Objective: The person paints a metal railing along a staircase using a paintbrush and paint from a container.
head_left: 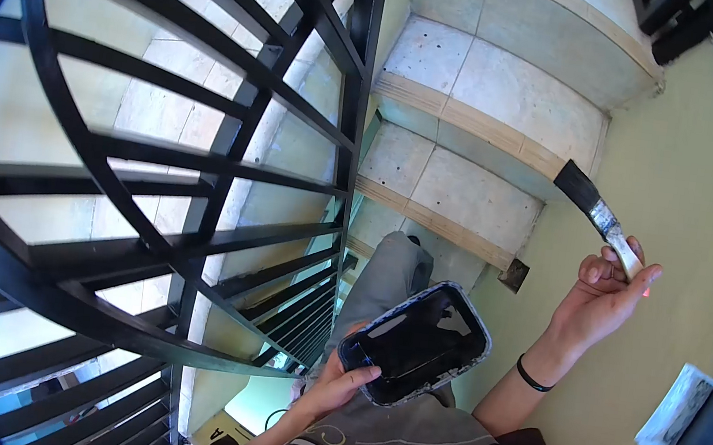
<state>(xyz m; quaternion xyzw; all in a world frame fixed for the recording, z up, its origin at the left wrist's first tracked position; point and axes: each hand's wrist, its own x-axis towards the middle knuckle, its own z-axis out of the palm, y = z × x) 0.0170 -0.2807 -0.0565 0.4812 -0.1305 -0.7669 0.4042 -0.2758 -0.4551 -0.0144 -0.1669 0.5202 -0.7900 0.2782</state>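
My left hand (pixel 343 384) grips a rectangular paint tub (pixel 418 347) by its near left corner, thumb over the rim and the other fingers hidden beneath. Black paint lies inside the tub, and its rim is smeared. Out to the right, my right hand (pixel 607 284) is closed around the pale handle of a paintbrush (pixel 603 219). The brush points up and left, its bristles black and its metal band splotched with paint. Brush and tub are well apart. To my left runs a black metal railing (pixel 189 282) with curved and straight bars.
Tiled stairs (pixel 487 176) with brownish edges rise ahead, dotted with dark specks. A pale green wall (pixel 671 199) stands on the right, with a framed opening (pixel 680 427) low in it. More tiled steps (pixel 162 101) show through the railing.
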